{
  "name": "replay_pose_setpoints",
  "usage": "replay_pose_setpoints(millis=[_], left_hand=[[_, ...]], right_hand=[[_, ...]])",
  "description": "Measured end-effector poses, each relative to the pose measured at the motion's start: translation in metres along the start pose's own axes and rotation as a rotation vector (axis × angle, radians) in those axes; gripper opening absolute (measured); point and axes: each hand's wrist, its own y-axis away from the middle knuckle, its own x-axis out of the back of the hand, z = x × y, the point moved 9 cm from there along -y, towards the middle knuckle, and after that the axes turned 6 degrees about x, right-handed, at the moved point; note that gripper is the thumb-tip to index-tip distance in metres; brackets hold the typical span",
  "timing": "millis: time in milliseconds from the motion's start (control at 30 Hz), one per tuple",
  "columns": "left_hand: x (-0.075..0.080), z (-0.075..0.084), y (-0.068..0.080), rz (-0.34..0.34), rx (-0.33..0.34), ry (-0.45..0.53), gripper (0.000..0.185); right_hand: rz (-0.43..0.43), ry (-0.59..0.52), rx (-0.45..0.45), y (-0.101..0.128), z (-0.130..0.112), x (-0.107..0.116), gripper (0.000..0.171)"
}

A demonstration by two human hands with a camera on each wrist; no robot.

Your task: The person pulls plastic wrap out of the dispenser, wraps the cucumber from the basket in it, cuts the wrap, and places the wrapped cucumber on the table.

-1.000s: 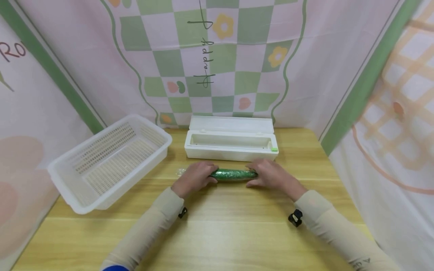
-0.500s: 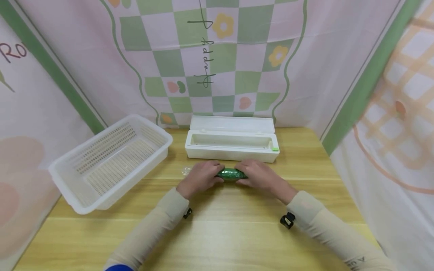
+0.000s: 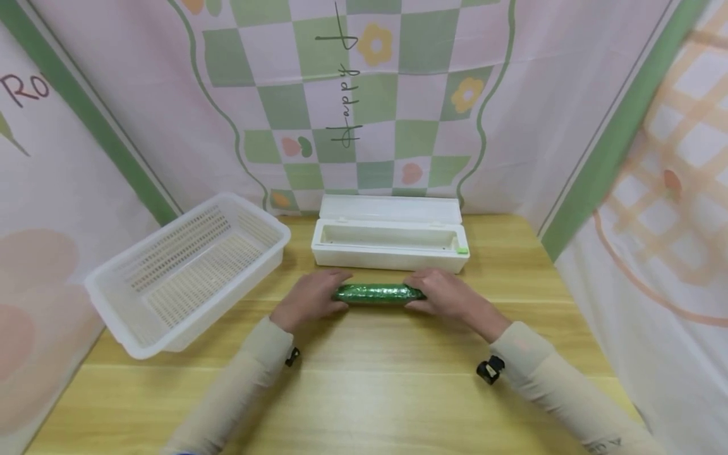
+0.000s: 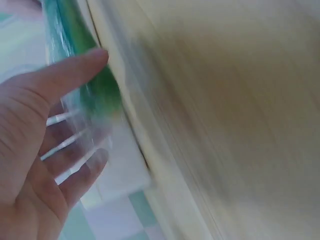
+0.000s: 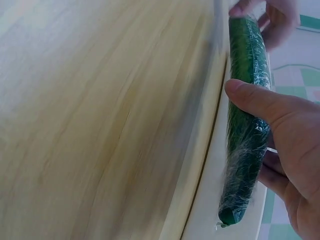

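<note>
A green cucumber wrapped in clear plastic film lies crosswise between both hands. My left hand holds its left end; in the left wrist view the thumb is on the near side and the fingers pass behind, with loose film gathered past the cucumber's tip. My right hand grips the right part. From the right wrist view, the right thumb presses the cucumber, its fingers go behind, and the right tip sticks out beyond the hand. The film there looks wrinkled and close-fitting.
Behind the hands stands a long white box with its lid raised and a small green piece at its right corner. A white perforated basket sits at the left on the wooden table. Patterned cloth hangs behind.
The hands first came closer together along the cucumber, then spread apart again. The left hand has shifted left and the right hand slightly right, so more of the cucumber shows between them.
</note>
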Motion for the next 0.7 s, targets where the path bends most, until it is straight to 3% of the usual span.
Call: replay_pose_setpoints(millis=[200, 467, 600, 700], left_hand=[[0.006, -0.021, 0.013, 0.039, -0.026, 0.066, 0.06], [0.014, -0.021, 0.02, 0.122, -0.147, 0.161, 0.034], [0.015, -0.022, 0.021, 0.111, -0.176, 0.245, 0.027], [0.013, -0.026, 0.02, 0.056, -0.149, 0.363, 0.026]], right_hand=[[-0.021, -0.044, -0.02, 0.007, 0.01, -0.001, 0.038], [-0.02, -0.077, -0.027, 0.011, 0.014, 0.001, 0.036], [-0.023, -0.088, -0.039, 0.012, 0.015, 0.003, 0.039], [-0.026, -0.098, -0.057, 0.013, 0.016, 0.004, 0.043]])
